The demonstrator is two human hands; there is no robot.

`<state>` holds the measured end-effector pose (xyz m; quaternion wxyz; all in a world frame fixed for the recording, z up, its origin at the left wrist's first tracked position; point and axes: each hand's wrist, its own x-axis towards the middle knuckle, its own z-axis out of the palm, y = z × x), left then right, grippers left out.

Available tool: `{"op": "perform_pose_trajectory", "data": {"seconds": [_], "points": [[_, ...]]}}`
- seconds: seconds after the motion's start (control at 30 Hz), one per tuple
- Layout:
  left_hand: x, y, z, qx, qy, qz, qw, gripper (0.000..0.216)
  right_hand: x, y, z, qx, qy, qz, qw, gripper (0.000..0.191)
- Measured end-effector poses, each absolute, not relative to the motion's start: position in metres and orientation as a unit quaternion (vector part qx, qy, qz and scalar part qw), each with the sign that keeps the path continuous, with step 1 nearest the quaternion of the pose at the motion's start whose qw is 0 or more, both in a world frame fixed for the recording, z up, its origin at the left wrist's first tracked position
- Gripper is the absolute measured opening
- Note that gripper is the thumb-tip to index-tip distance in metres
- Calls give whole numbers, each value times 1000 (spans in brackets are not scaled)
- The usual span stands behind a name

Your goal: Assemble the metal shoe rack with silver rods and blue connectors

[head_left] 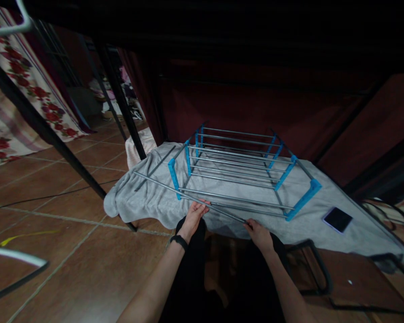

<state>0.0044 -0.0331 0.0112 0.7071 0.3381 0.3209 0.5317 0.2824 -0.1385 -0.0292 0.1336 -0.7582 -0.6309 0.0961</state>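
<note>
My left hand (195, 216) is closed on a long thin metal rod (161, 183) near its middle. At the rod's near right end, the fingers of my right hand (257, 234) are pinched around it. Slanting up to the left, the rod passes in front of a rack (235, 172) with blue plastic joints and several metal bars. That rack rests on a grey blanket (222, 226). Two more loose rods (155, 169) lie on the blanket to the left of the rack, one crossing behind the held rod.
A tablet or phone (337, 220) lies on the blanket at the right. Black metal posts (119, 96) stand at the left, with a dark frame overhead. A brown folding chair (363, 280) is at the lower right. Flowered curtains (23, 89) hang at the left above the tiled floor (60, 242).
</note>
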Motion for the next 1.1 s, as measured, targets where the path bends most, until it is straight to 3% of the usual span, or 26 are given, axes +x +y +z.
{"op": "perform_pose_trajectory", "data": {"seconds": [0.17, 0.43, 0.7, 1.1], "points": [[5, -34, 20, 358, 333, 529, 693, 42, 282, -138, -30, -764, -613, 119, 162, 25], [14, -37, 42, 347, 327, 546, 689, 40, 298, -132, -23, -650, -470, 322, 502, 47], [46, -54, 51, 328, 314, 541, 708, 40, 302, -141, 0, -481, -275, 481, 680, 46], [65, -62, 65, 351, 302, 537, 705, 38, 317, -133, -8, -394, -127, 451, 791, 37]]}}
